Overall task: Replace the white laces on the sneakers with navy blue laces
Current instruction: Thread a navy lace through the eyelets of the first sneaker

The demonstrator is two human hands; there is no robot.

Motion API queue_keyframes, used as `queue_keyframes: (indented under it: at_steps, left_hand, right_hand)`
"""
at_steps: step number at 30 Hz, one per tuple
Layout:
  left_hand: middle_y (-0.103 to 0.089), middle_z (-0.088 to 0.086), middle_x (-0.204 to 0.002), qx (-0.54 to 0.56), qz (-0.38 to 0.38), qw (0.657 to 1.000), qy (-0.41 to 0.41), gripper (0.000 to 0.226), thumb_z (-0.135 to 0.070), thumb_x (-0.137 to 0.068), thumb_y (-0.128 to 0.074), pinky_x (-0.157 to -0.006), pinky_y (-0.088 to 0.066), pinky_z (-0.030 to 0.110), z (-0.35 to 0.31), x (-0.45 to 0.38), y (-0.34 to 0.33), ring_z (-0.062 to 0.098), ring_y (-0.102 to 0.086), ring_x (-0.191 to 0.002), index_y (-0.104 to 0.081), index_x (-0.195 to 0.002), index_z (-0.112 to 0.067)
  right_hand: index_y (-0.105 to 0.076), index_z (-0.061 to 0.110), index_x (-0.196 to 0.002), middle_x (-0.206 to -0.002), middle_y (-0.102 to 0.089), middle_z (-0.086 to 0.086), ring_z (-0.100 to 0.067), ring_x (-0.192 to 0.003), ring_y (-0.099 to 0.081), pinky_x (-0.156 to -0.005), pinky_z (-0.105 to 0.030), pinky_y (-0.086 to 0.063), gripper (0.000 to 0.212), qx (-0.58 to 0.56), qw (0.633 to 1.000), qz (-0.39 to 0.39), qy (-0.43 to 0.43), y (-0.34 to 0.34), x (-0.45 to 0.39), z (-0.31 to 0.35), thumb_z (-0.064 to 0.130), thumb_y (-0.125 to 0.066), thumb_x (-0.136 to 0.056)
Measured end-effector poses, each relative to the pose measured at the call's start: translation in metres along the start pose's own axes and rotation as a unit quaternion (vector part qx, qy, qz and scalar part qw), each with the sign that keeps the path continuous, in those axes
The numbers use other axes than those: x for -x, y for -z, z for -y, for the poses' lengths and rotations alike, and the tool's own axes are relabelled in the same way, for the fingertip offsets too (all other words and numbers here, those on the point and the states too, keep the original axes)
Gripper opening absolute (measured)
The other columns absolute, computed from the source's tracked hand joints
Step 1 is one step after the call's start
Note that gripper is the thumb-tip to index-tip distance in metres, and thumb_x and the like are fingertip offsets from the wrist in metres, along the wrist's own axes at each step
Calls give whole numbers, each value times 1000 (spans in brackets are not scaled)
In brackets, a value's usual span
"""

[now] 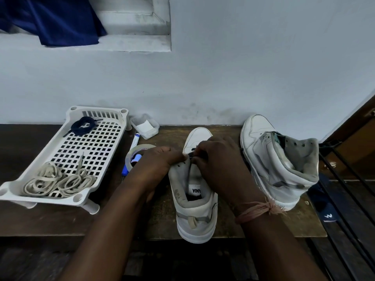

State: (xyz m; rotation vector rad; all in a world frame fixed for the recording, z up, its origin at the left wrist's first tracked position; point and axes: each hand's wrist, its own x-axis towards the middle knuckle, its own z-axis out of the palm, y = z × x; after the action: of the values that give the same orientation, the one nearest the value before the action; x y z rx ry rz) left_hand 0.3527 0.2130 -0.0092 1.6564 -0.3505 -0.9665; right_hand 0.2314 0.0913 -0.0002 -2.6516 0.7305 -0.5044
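So, notes on how this stuff is likely to handle:

1. A navy lace [190, 157] is being worked into the lower eyelets of the near sneaker [194, 191], which sits toe-to-wall in the middle of the counter [227, 230]. Only a short dark bit of lace can be seen between the two hands.
2. The left hand [160, 161] is curled against the sneaker's left eyelet flap, fingertips pinched at the lace. The right hand [217, 159] is bent over the tongue with its fingers closed on the same dark strand. The exact pinch is hidden by knuckles, so it can't be fully confirmed.
3. The lace is judged soft, floppy and very light. It should be held close to its stiff tip, since anything further back would probably just buckle at the eyelet.
4. The sneaker looks light, with a soft collar and tongue. It is best steadied by the eyelet flap, otherwise it would likely slide on the counter.
5. The second sneaker [280, 165] stands to the right, unlaced.
6. The spare navy lace [83, 125] is coiled at the far end of the white tray [40, 169]. The removed white laces [58, 181] are piled at its near end, and those tangle easily, so they're best left alone.
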Motion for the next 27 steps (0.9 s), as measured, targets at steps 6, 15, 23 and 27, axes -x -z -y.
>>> queue_keyframes:
  at_steps: [6, 15, 23, 27]
  left_hand:
    - [-72, 16, -84, 34, -9, 999, 10, 8, -19, -84, -77, -79, -51, 42, -1, 1, -1, 30, -66, -83, -75, -82, -11]
    - [-79, 11, -96, 10, -8, 1000, -16, 25, 1, -93, -59, -90, -58, 37, -4, 1, -5, 24, -76, -96, -82, -96, -11]
    - [-79, 12, -97, -39, 8, 999, -3, 31, 7, -94, -56, -99, -56, 45, -3, -5, -4, 28, -73, -100, -80, -99, -12]
    - [-78, 15, -103, -36, 16, 999, 8, 33, 9, -94, -54, -103, -54, 47, -2, -5, -1, 33, -71, -108, -78, -104, -10]
  right_hand:
    - [-49, 11, -79, -89, -53, -11, -32, -79, -52, -69, -40, -42, 6, -69, 969, -178, -157, 6, 3, -4, 11, -55, -82]
    - [-65, 24, -128, -111, -72, -4, -23, -104, -67, -92, -37, -53, 56, -112, 990, -5, -86, 15, 1, 0, 3, -48, -79]
    - [-78, 23, -94, -92, -70, 2, -13, -83, -64, -80, -31, -53, 14, -98, 992, 37, -75, 17, 2, -2, 24, -67, -85]
    - [-72, 23, -83, -90, -63, 4, -14, -85, -59, -74, -31, -48, 10, -57, 996, 49, -41, 15, 3, 1, 29, -79, -80]
